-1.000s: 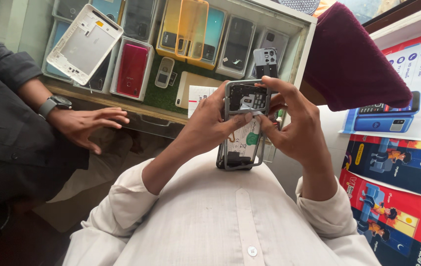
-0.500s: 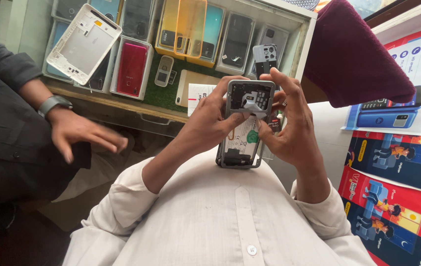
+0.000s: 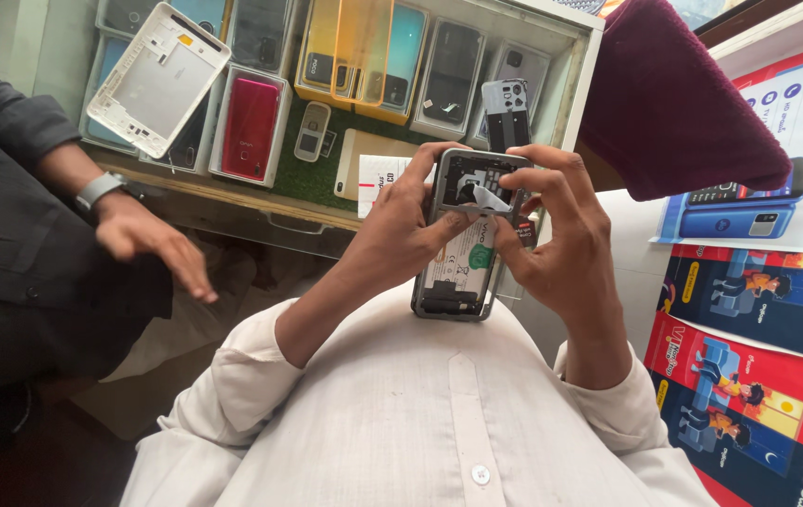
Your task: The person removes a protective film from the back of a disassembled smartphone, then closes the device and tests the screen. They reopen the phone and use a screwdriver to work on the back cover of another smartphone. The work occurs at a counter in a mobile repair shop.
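Note:
Both my hands hold an opened smartphone (image 3: 463, 258) with its back cover off, battery and circuit parts exposed, resting against my white shirt. My left hand (image 3: 401, 230) grips the phone's left edge, thumb across the upper body. My right hand (image 3: 561, 244) wraps the right edge, and its thumb and fingers pinch a small pale strip (image 3: 488, 197) at the phone's upper part.
A display case (image 3: 345, 94) ahead holds several phones and back covers, a white frame (image 3: 157, 80) and a red cover (image 3: 251, 127) among them. Another person's hand (image 3: 153, 244) with a wristwatch hovers at the left. A maroon cloth (image 3: 674, 103) and posters lie right.
The phone and my hands have shifted slightly; my right fingers now pinch the pale strip. The other person's hand has dropped lower and turned downward.

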